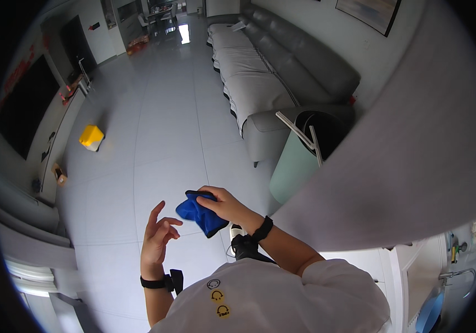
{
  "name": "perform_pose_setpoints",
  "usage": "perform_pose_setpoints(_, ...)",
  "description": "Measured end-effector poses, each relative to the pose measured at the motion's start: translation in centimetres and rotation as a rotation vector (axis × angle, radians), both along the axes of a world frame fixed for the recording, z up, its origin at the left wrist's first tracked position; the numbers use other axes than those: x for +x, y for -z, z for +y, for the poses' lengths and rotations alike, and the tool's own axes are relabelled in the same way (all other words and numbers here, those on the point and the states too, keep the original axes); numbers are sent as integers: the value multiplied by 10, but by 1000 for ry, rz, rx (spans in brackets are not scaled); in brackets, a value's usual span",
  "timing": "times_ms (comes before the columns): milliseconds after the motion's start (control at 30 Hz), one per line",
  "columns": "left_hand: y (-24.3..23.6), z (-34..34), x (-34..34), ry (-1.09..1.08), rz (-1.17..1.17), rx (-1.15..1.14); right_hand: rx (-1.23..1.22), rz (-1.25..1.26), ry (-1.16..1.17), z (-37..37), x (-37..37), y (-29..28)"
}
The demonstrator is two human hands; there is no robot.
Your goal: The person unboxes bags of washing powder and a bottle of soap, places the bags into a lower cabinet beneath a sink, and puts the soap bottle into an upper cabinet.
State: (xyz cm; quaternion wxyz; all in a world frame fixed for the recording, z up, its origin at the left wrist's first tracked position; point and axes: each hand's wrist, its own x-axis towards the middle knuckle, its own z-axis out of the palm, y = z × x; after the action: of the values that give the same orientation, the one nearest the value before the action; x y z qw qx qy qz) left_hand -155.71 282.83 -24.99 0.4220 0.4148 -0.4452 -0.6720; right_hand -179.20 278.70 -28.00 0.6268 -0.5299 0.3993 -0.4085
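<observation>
In front of my body, my right hand (224,204) grips a folded blue cloth (198,213) with dark edging, thumb on top and the other fingers behind it. The cloth hangs a little bunched, one corner pointing left and another down. My left hand (162,236) is raised just left of the cloth, apart from it, with its fingers spread and partly curled and nothing in them. Each wrist wears a black band.
A light green bin (293,166) with pale strips sticking out stands by the grey sofa (260,119). Pale curtain fabric (393,166) hangs close on my right. On the tiled floor, a yellow and white box (91,137) sits left, near the low TV cabinet (63,125).
</observation>
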Motion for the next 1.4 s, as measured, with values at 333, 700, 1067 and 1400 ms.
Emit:
perform_pose_setpoints(333,-8,-192,-54,57,-101,-85,-195,-38,-176,-171,-45,-31)
perform_pose_setpoints(700,9,-427,-115,234,-25,-21,-136,55,320,-319,-112,19)
perform_pose_setpoints(1067,15,-664,-202,770,-93,-33,-46,67,724,-440,-158,18)
perform_pose_setpoints(1400,18,-744,-309,1130,-219,-157,-12,78,836,-477,-250,52)
